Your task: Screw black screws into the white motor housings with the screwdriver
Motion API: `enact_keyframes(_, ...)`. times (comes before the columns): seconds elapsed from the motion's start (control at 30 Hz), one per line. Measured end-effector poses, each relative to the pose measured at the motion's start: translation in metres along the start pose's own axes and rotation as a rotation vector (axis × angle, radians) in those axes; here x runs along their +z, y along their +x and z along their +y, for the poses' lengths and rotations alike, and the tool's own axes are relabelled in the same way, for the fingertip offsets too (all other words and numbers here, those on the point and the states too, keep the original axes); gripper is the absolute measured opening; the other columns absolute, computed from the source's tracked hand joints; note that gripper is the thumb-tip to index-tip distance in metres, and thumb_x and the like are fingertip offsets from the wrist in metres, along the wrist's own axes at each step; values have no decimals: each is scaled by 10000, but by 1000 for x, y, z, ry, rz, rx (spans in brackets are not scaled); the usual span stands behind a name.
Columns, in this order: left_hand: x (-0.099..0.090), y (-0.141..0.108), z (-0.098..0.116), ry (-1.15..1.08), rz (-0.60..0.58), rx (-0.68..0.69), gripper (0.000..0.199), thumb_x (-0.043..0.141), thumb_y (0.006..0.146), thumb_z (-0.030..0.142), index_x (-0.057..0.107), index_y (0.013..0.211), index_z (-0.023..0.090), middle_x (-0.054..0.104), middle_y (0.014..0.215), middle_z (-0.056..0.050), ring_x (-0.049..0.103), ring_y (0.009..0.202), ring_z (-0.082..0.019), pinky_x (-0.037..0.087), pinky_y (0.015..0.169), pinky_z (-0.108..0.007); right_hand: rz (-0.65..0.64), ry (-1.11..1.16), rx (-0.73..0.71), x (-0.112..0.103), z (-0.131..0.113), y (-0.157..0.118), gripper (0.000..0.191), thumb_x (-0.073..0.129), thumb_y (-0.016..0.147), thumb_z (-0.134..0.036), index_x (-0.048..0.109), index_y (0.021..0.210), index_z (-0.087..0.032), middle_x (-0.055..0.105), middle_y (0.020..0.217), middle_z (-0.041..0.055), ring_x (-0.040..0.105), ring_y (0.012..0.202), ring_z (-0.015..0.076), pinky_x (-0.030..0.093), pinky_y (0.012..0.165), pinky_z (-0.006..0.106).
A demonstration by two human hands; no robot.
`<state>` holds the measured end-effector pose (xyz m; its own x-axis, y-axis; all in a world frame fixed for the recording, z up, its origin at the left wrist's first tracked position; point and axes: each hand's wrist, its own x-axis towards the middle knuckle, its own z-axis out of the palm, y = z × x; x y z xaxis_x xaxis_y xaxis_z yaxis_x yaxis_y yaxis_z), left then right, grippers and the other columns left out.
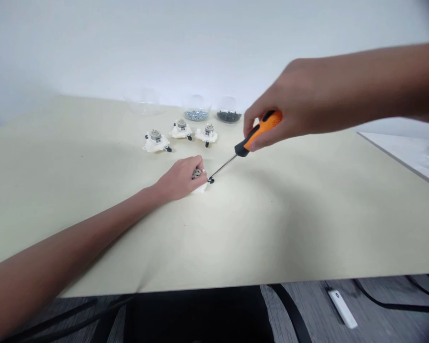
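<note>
My left hand (181, 179) is closed around a white plastic part with a motor (197, 174) and presses it on the table; the fingers hide much of it. A small black piece (211, 180) sticks out at its right side. In my right hand (289, 102) is an orange and black screwdriver (259, 133), held at a slant by its handle. The shaft points down to the left, and its tip meets the black piece. Three similar white motor assemblies (156, 141) stand upright behind my left hand.
At the table's back, clear bowls hold silvery screws (196, 115) and black pieces (229, 116); another clear bowl (143, 107) stands left of them. A white power strip (342, 308) lies on the floor past the front edge (236, 285).
</note>
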<state>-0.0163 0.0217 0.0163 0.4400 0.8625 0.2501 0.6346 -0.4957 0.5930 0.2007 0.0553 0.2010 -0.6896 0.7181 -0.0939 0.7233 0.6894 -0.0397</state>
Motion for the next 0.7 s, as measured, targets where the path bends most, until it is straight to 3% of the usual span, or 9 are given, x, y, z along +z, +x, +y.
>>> enact_keyframes(0.03, 0, 1, -2, -12, 2, -11, 131, 487, 847, 297, 505, 782, 184, 608, 771, -7, 522, 686, -156, 345, 614, -284, -20, -35, 22, 7, 9, -9, 508, 603, 649, -641, 770, 818, -193, 625, 620, -56, 621, 677, 87, 379, 638, 270)
enact_keyframes(0.13, -1, 2, -6, -80, 7, -48, 140, 488, 847, 308, 521, 788, 184, 625, 792, -7, 532, 694, -153, 337, 602, -273, 93, 8, 158, 42, 38, -43, 651, 421, 740, -708, 760, 947, -193, 652, 685, -41, 599, 665, 65, 364, 618, 262)
enact_keyframes(0.23, -1, 3, -7, -154, 12, -69, 131, 497, 837, 299, 526, 789, 181, 642, 816, -10, 543, 717, -152, 345, 623, -270, 279, 146, 329, 100, 59, -71, 491, 581, 765, -641, 723, 1042, -261, 686, 768, -22, 579, 618, 90, 397, 572, 250)
enact_keyframes(0.33, -1, 3, -7, -233, 23, -102, 128, 511, 821, 295, 525, 769, 179, 644, 803, -6, 533, 701, -143, 337, 616, -265, 375, 224, 371, 158, 67, -86, 377, 602, 816, -550, 698, 1054, -274, 695, 989, 22, 633, 826, 170, 474, 703, 299)
enact_keyframes(0.4, -1, 4, -7, -299, 47, -144, 143, 511, 819, 300, 515, 745, 178, 638, 788, -1, 511, 669, -130, 320, 595, -259, 381, 220, 376, 185, 69, -88, 352, 560, 855, -519, 667, 1096, -286, 661, 1063, 40, 619, 901, 193, 493, 760, 332)
enact_keyframes(0.5, 0, 6, -9, -429, 98, -214, 150, 515, 807, 288, 511, 710, 174, 626, 765, 3, 490, 647, -117, 309, 577, -252, 419, 155, 365, 199, 64, -85, 348, 532, 875, -498, 648, 1115, -274, 614, 1119, 76, 575, 1036, 240, 490, 864, 407)
enact_keyframes(0.6, 0, 8, -8, -590, 144, -304, 175, 538, 788, 307, 519, 678, 172, 582, 712, 10, 464, 598, -108, 295, 529, -243, 573, 91, 315, 190, 45, -71, 383, 587, 844, -476, 642, 1134, -232, 576, 1183, 113, 521, 1142, 288, 426, 978, 488)
enact_keyframes(0.67, 0, 8, -6, -675, 166, -383, 203, 559, 772, 342, 526, 663, 175, 521, 651, 22, 398, 524, -97, 254, 476, -243, 639, 259, 320, 180, 22, -54, 362, 592, 852, -452, 640, 1123, -217, 612, 1120, 103, 576, 1070, 250, 458, 950, 445)
enact_keyframes(0.7, 0, 8, -5, -709, 174, -414, 209, 567, 764, 353, 533, 660, 175, 497, 633, 24, 376, 506, -95, 241, 461, -243, 606, 445, 333, 175, 9, -44, 331, 592, 853, -459, 649, 1073, -219, 647, 1048, 80, 625, 963, 214, 497, 889, 404)
